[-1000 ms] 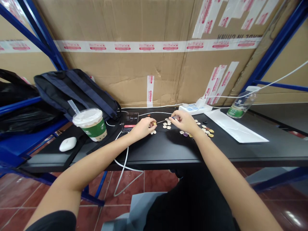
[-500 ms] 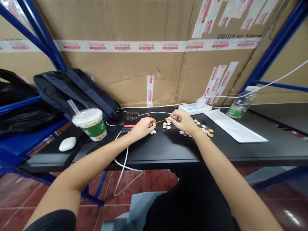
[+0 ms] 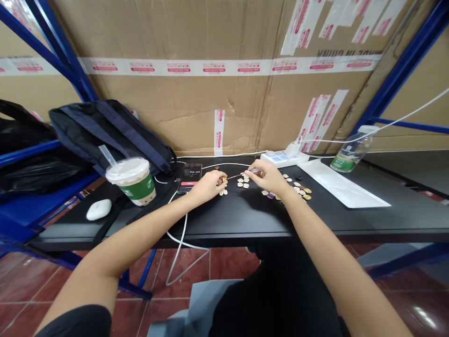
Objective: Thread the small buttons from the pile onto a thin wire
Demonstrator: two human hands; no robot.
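Note:
My left hand (image 3: 212, 183) pinches a small yellow button-like piece (image 3: 225, 179) between thumb and fingertips, just above the black table. Across from it, my right hand (image 3: 264, 175) is closed on a slim tool with a thin metal shaft (image 3: 235, 176). The shaft points left, and its tip reaches the yellow piece; whether it sits in a hole is too small to tell. A cream group of button-like pieces (image 3: 243, 184) lies between the hands. Two or so cream pieces (image 3: 223, 192) rest below my left fingers. More mixed pieces (image 3: 302, 191), cream, yellow and purple, lie beside my right wrist, partly hidden.
A phone (image 3: 190, 177) lies behind my left hand, near a lidded drink cup (image 3: 135, 185), a white case (image 3: 98, 209) and a backpack (image 3: 112, 133). Right of centre are a power strip (image 3: 284, 159), a white sheet (image 3: 342, 185) and a bottle (image 3: 351, 150). A white cable (image 3: 182, 234) hangs over the front edge.

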